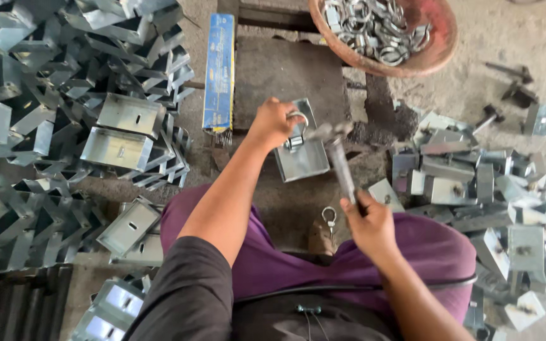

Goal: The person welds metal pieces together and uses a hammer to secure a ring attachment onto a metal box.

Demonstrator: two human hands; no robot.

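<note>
You hammer a ring fitting onto a metal bracket, with stock stacked on both sides.
Unworked brackets (121, 136) pile at your left and finished ones (475, 183) at your right (each within reach); the bowl of rings (383, 31) sits ahead. Your left hand (273, 121) pins ring and bracket (303, 151) flat on the block (285, 69), steadying them, while your right hand (369, 222) is clamped on the hammer (338, 158).
</note>
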